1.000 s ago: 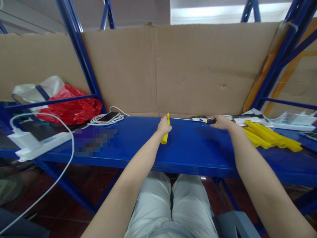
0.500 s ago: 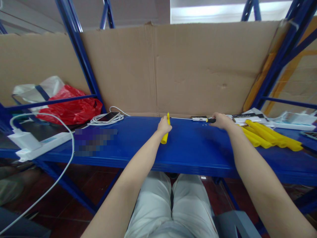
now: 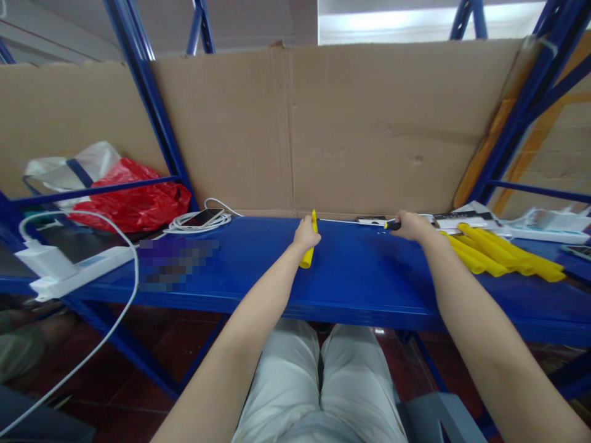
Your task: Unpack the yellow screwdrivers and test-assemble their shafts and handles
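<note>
My left hand is wrapped around a yellow tube, which stands tilted on the blue tabletop. In my right hand is a screwdriver with a black and yellow handle. Its long thin shaft points left and reaches the upper part of the tube, close to the left hand's fingers. Whether the tip touches the tube or enters it, I cannot tell. Several more yellow tubes lie in a pile just right of my right hand.
Cardboard closes off the back of the blue table. At left are a power strip with a looping white cable, a coiled cable and a red plastic bag. Papers and another strip lie at right.
My right hand and the screwdriver have shifted very slightly. The left hand and the yellow tube keep their place.
</note>
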### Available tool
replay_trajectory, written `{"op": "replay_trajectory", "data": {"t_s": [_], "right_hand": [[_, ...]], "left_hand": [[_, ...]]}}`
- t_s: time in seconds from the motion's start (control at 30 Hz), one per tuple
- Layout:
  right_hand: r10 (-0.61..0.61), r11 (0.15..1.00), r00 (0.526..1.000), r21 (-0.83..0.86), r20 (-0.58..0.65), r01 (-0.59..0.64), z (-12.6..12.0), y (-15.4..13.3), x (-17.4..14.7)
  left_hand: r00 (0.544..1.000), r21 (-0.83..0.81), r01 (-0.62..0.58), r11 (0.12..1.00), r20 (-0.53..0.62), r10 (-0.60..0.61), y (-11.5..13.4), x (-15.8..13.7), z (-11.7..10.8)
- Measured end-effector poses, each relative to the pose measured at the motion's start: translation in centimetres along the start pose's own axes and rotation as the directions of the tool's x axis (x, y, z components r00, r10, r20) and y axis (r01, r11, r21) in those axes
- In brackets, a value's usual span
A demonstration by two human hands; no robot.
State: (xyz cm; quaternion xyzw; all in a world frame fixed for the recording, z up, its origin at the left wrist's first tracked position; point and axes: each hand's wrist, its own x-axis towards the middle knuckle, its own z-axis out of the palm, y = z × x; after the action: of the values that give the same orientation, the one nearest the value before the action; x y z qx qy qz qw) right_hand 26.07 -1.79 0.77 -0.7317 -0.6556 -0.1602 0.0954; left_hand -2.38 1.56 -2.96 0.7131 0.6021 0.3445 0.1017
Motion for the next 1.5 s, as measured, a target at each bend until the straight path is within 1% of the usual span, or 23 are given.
{"op": "replay_trajectory", "data": {"t_s": [0.13, 0.27, 0.33, 0.43, 0.53, 0.63, 0.73, 0.87, 0.97, 1.13, 1.2, 1.33, 1.5], "right_hand": [[-0.010, 0.999, 0.999, 0.048, 0.034, 0.008, 0.0, 0.0, 0.0], [-0.067, 0.988, 0.989, 0.149, 0.132, 0.047, -0.4, 0.2, -0.1], [-0.087, 0.980, 0.984, 0.192, 0.157, 0.056, -0.5, 0.3, -0.2], [-0.076, 0.985, 0.985, 0.165, 0.153, 0.050, -0.6, 0.1, -0.3], [-0.032, 0.996, 0.991, 0.089, 0.131, 0.021, -0.4, 0.0, -0.2], [0.003, 0.999, 0.995, 0.052, 0.099, -0.008, -0.2, -0.1, 0.0], [-0.015, 0.998, 0.993, 0.058, 0.117, 0.008, -0.1, -0.1, 0.0], [-0.075, 0.992, 0.986, 0.115, 0.150, 0.058, -0.3, 0.0, -0.1], [-0.069, 0.992, 0.986, 0.113, 0.150, 0.052, -0.3, 0.1, -0.1], [-0.009, 0.999, 0.999, 0.043, 0.040, 0.007, -0.1, 0.3, 0.0], [0.006, 0.999, 1.000, 0.039, 0.020, -0.007, -0.1, 0.4, 0.0], [0.030, 0.999, 0.999, 0.027, 0.028, -0.030, -0.4, 0.6, -0.2], [0.049, 0.998, 0.996, 0.045, 0.075, -0.052, -0.7, 1.0, -0.2]], "left_hand": [[1.000, 0.001, -0.011, 1.000, 0.009, 0.011, -0.1, 0.1, 0.0], [1.000, 0.006, -0.013, 1.000, 0.017, 0.013, -0.2, 0.1, 0.1], [1.000, 0.009, -0.009, 1.000, 0.015, 0.008, -0.1, 0.1, 0.1], [1.000, 0.010, -0.005, 1.000, 0.015, 0.005, -0.1, 0.1, 0.0], [1.000, -0.001, -0.011, 1.000, 0.015, 0.011, -0.1, 0.0, 0.0], [1.000, -0.009, -0.019, 1.000, 0.012, 0.019, -0.2, 0.0, 0.0], [1.000, -0.002, -0.014, 1.000, 0.008, 0.014, -0.2, 0.0, 0.0], [1.000, 0.003, -0.008, 1.000, 0.010, 0.008, -0.1, -0.1, -0.1], [1.000, -0.001, -0.010, 1.000, 0.009, 0.010, 0.0, -0.2, -0.1], [1.000, -0.013, -0.013, 1.000, 0.007, 0.013, 0.0, -0.1, 0.0], [1.000, -0.016, -0.014, 1.000, 0.009, 0.014, 0.0, -0.1, 0.0], [1.000, -0.014, -0.011, 1.000, 0.017, 0.011, 0.0, -0.1, 0.0], [1.000, -0.019, -0.002, 1.000, -0.002, 0.002, 0.1, -0.1, -0.1]]}}
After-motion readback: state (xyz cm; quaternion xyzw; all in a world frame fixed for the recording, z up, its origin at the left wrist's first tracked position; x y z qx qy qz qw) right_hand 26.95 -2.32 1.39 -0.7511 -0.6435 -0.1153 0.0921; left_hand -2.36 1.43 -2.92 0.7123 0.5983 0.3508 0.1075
